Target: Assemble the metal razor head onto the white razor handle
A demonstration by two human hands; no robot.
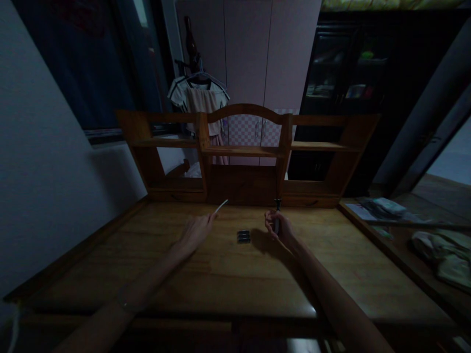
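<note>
Dim room, wooden counter (221,289) seen from above, 2 bare hands over it. Left hand (195,234) over the counter, left of the middle, back of the hand up; fingers pinched narrow on a thin white strip (221,206), which slants up and to the right, its far end free. Material of the strip: cannot tell. Thin bracelet (125,305) at the left wrist. Right hand (280,226) right of the middle, fingers curled around a slim tool (277,223), greyish along the handle, dark at the head; the tool stands roughly lengthwise, head pointing away toward the back of the counter. Exact kind too dark to tell. Between the hands, nearer the right, 3 small dark cylinders (243,237) lie on the counter, stacked close in a column, each lying crosswise, battery-like in shape. Shadow of the right hand falls just beside them. At the far edge, a wooden shelf unit (243,151) with an arched top rail and 2 side sections. Beyond it, a pale top (217,98) on a hanger, in front of a pink wardrobe (246,54); dark cabinet (331,63) to the right. Crumpled cloth (454,264) at far right, beside the counter.
</note>
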